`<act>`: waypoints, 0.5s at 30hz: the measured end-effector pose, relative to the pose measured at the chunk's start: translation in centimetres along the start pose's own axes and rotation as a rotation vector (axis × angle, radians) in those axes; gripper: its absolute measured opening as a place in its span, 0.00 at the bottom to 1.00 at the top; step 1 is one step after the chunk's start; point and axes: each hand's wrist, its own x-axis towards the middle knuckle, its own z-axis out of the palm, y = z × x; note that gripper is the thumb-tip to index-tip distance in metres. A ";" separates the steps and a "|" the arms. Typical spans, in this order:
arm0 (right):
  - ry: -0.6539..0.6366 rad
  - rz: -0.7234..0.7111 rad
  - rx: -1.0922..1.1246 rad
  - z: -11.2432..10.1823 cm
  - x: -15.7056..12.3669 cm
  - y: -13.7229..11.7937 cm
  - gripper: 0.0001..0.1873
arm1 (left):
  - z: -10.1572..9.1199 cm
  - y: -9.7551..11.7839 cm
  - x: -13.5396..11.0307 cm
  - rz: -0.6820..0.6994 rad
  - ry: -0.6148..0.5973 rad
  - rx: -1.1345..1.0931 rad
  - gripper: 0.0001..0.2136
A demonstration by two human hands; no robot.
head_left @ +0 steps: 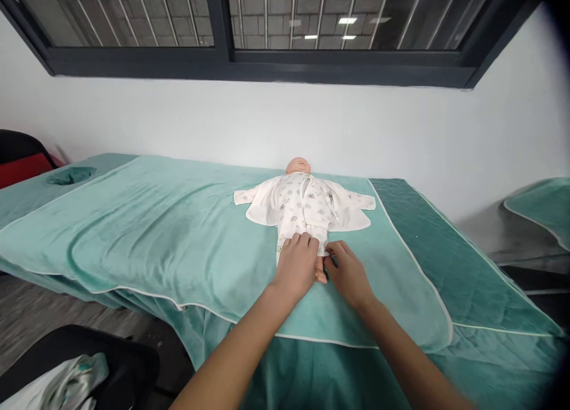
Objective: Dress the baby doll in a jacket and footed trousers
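A baby doll (298, 165) lies on its back on the green cover, head toward the wall and arms spread out. It wears a white printed top (314, 202), with loose white flaps out to both sides, and white printed pants (317, 234). My left hand (297, 260) lies over the pants at the lower legs, fingers curled and gripping the cloth. At the hem of the leg on the right, my right hand (350, 272) pinches the pants between thumb and fingers. One bare doll foot (320, 273) shows between my hands; my left hand hides the other.
The light green cover (187, 220) is spread over a massage bed (427, 238) with a face hole (71, 175) at the left. A white wall and a dark-framed window (267, 66) stand behind. Folded cloth (66, 383) rests on a black chair (129, 362) at lower left.
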 end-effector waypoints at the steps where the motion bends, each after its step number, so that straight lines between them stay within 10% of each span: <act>1: -0.002 -0.025 0.041 -0.2 0.1 -0.2 0.06 | 0.1 0.0 0.1 0.004 0.002 0.010 0.09; 15: -0.043 -0.020 0.373 -4.3 0.5 -2.9 0.05 | -0.7 -0.2 -0.4 -0.027 0.085 -0.267 0.05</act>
